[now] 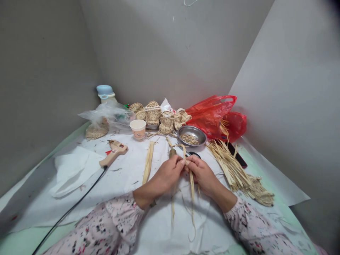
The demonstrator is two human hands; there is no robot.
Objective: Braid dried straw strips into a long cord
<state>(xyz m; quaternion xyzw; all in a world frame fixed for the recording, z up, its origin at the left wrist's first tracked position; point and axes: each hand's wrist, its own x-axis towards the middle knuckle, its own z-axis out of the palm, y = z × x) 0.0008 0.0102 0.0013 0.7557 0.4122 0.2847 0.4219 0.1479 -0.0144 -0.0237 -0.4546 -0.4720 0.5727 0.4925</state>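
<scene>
We log both hands at centre, held narrow, fingertips almost meeting. The left hand (168, 173) and the right hand (203, 173) pinch a bunch of dried straw strips (190, 186) between them; loose ends hang toward 6 o'clock over white paper (127, 177), and other ends run up toward 12 o'clock. Both sleeves (119, 219) are floral.

Just past the hands at 12 o'clock lie black-handled scissors (194, 154) and a brown rounded handle (172, 153). Farther out at 12, a steel bowl (191, 136) holds chopped bits of straw. A loose straw strip (148, 163) lies at 11 o'clock, a paper cup (138, 129) beyond it. At 10 o'clock we find a hot glue gun (113, 152) with its black cord (77, 202) trailing toward 7. Small woven straw sandals (166, 122) stand in a row at 12. A red plastic bag (212, 117) sits at 1 o'clock, and a heap of straw strips (233, 170) lies at 3.
</scene>
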